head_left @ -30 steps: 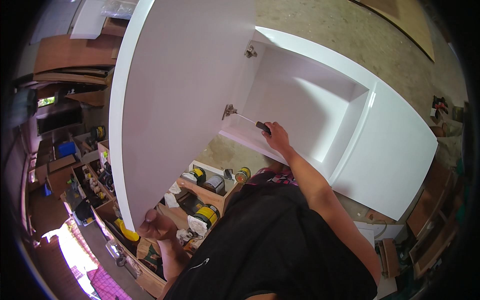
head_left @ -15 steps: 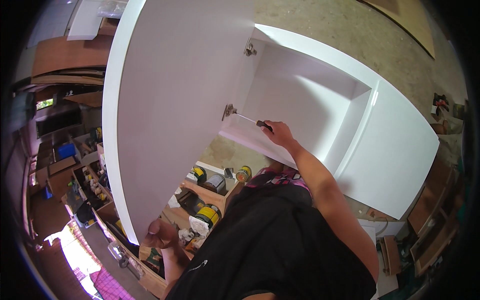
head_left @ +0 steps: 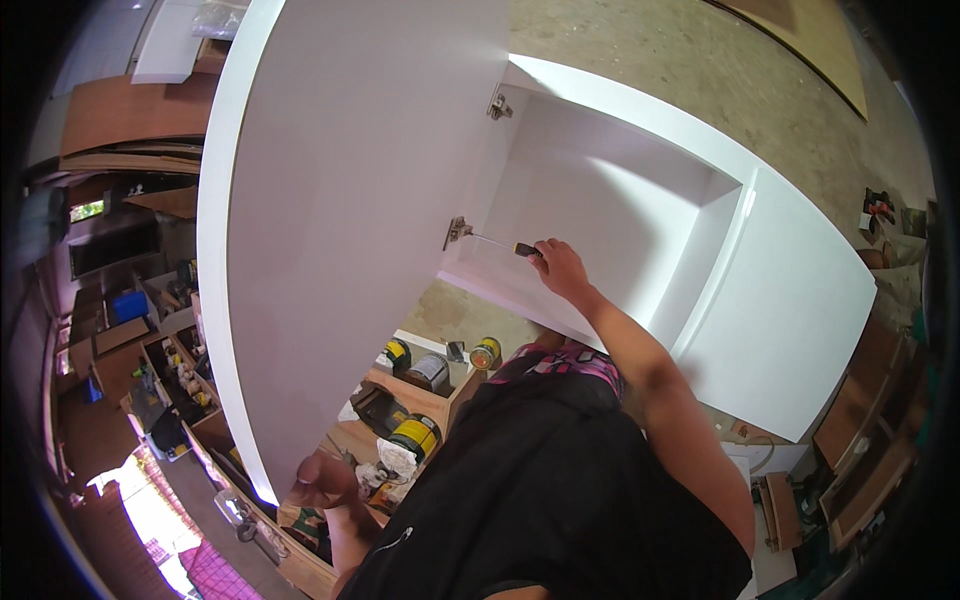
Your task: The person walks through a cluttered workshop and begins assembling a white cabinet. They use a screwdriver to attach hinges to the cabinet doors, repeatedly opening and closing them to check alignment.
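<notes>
My right hand (head_left: 560, 268) is closed on the dark handle of a screwdriver (head_left: 526, 249). Its thin shaft reaches left to the lower metal hinge (head_left: 458, 231), which joins the open white door (head_left: 340, 200) to the white cabinet (head_left: 610, 190). A second hinge (head_left: 499, 105) sits farther up the same side. Down at the door's near corner, my left hand (head_left: 326, 482) is closed at the edge, with the thumb side showing and the other fingers mostly hidden.
A flat white panel (head_left: 780, 300) covers the cabinet's right part. Below the door, a wooden box (head_left: 410, 397) holds several yellow-and-dark cans (head_left: 414, 434). Crates of tools (head_left: 180, 380) crowd the left, and brown boards (head_left: 140, 115) are stacked behind the door.
My right-hand fingers have shifted on the screwdriver handle, while its tip stays at the lower hinge. The whole view has moved slightly. My left hand remains by the door corner.
</notes>
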Available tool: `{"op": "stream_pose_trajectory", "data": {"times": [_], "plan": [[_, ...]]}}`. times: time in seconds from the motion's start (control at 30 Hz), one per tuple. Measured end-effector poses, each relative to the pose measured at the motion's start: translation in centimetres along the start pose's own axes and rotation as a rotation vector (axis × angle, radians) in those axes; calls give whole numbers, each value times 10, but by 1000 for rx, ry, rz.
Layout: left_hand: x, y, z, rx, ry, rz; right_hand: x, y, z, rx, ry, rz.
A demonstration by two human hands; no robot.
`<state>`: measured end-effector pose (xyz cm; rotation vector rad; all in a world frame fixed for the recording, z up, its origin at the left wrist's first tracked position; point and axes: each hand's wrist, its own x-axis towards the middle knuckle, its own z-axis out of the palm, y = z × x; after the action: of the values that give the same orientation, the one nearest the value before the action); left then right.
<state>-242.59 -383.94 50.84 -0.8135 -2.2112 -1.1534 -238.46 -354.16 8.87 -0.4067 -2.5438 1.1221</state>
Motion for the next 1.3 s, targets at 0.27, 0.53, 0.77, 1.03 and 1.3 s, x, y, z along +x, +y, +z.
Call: {"op": "stream_pose_trajectory", "data": {"times": [0.27,0.53,0.77,1.03,1.3], "plan": [[10,15,16,135,0,21,35,12,-14,854,-875,821],[-6,-2,-12,-768,179,-536,34,32,-10,1632,-1222,1330],[-11,-8,3,160,-83,221,2,-10,-51,1256,-967,1177],[22,125,104,92,-602,624,-106,-3,-255,1363,-497,1101],[-116,196,234,-208,-961,763,-271,22,-421,1620,234,987]]}}
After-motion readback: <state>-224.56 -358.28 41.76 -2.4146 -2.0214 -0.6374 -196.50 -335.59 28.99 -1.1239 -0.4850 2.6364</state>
